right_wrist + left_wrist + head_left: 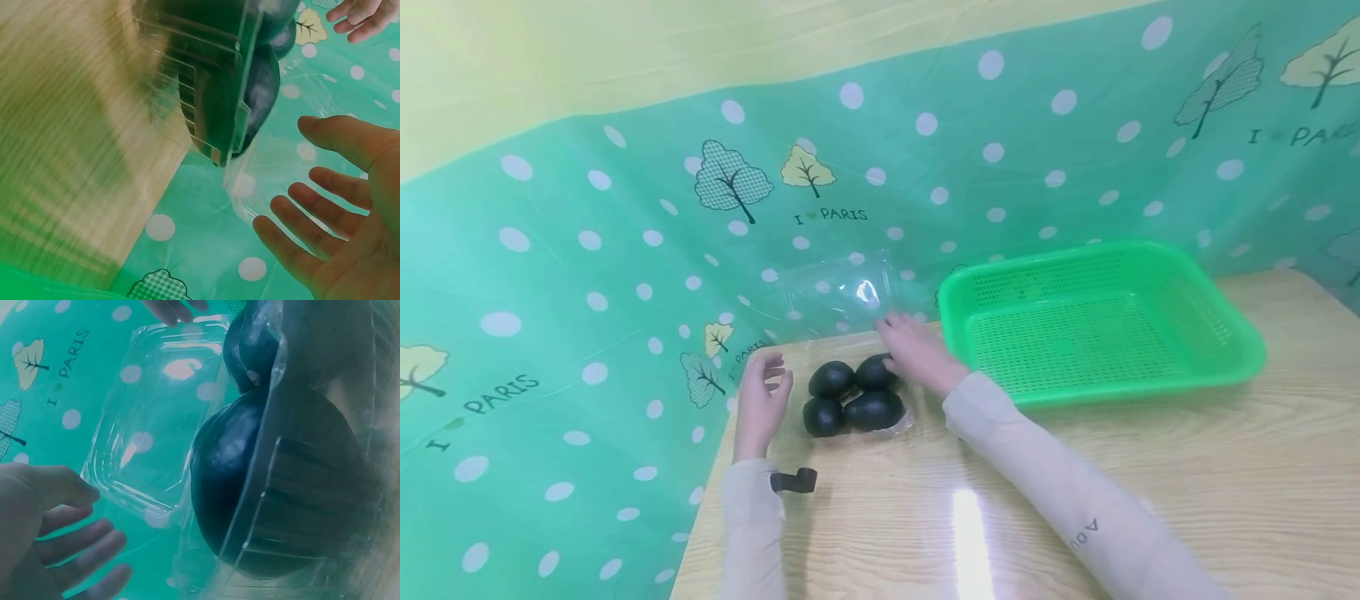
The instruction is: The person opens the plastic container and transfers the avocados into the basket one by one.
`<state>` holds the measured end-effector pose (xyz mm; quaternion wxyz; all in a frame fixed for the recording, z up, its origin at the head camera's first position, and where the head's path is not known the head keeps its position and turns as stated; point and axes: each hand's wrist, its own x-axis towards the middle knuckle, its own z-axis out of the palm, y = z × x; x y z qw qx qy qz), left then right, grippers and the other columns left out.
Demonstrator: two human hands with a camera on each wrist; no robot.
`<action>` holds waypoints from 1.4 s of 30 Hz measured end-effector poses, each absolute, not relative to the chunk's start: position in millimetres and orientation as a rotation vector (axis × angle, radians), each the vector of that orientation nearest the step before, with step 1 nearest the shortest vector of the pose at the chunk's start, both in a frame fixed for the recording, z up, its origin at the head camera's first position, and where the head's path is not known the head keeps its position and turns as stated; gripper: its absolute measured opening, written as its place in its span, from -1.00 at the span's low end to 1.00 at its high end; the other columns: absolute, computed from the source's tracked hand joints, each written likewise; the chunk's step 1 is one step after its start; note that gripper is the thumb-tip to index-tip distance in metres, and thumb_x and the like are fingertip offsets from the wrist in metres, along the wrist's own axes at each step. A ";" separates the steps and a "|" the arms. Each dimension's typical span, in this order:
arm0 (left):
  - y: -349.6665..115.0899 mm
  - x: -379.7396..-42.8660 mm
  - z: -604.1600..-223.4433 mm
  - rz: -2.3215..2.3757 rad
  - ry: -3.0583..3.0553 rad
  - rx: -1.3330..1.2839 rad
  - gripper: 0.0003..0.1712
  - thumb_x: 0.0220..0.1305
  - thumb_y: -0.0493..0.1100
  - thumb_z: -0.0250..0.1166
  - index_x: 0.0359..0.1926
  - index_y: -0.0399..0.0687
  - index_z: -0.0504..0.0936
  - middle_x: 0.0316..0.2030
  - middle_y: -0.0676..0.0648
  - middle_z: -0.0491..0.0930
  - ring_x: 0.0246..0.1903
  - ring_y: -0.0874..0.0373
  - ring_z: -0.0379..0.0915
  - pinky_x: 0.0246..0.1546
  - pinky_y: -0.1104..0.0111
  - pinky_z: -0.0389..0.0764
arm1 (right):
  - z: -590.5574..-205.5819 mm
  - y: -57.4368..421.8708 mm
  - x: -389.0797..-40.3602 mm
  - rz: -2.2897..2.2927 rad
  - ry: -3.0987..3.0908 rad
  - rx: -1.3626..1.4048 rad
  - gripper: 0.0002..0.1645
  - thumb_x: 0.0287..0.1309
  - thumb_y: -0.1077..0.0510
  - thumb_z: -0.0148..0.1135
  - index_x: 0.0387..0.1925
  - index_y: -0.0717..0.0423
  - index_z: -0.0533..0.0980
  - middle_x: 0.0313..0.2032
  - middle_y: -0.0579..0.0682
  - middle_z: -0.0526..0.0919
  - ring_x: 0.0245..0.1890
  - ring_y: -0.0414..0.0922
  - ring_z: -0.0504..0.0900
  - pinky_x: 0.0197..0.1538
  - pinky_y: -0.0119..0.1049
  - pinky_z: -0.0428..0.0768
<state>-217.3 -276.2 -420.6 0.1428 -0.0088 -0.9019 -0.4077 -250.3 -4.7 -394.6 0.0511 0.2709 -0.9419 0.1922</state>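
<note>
Left hand [763, 404]: fingers loosely bent, thumb apart from them, wide gap, holding nothing. Right hand [921, 354]: fingers extended and spread, thumb well apart, holding nothing; fingertips near the edge of the clear plastic lid [842, 292], can't tell if touching.

Four dark avocados sit in the clear clamshell base [901, 425], between the two hands. Back-left avocado [831, 380] and front-left avocado [823, 417] just right of left fingers; back-right avocado [872, 373] beneath right hand, partly covered by it; front-right avocado [874, 410] on the wearer's side of right fingers.

Lid tipped back, beyond right fingertips, in front of the polka-dot cloth [625, 333], which has printed trees and "PARIS" lettering and runs behind both hands' fingers. Green perforated basket [1075, 342] right of right fingers. Black wrist piece [796, 481] on the wearer's side of left fingers, at the sleeve [752, 517]. Wood-grain table [880, 517] below both hands.
</note>
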 end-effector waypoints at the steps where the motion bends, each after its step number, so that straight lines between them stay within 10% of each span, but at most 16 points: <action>1: -276.2 -216.4 -421.8 -1.194 -2.604 -0.007 -0.54 0.41 -0.23 0.16 0.26 -0.31 0.39 0.15 -0.27 0.45 0.14 -0.18 0.46 0.17 0.02 0.54 | -395.9 -5.3 -250.0 0.582 -2.875 0.832 -0.27 0.13 0.15 0.42 0.29 0.29 0.37 0.18 0.20 0.48 0.21 0.11 0.46 0.29 -0.11 0.51; 42: -292.9 -203.3 -443.6 -1.291 -2.810 0.193 -0.56 0.40 -0.30 0.15 0.27 -0.26 0.49 0.11 -0.32 0.56 0.05 -0.19 0.57 -0.05 0.18 0.70 | -443.3 -22.3 -248.0 0.271 -2.761 1.030 -0.42 0.18 0.32 0.29 0.25 -0.04 0.49 0.08 0.05 0.53 0.11 -0.02 0.45 0.16 -0.19 0.58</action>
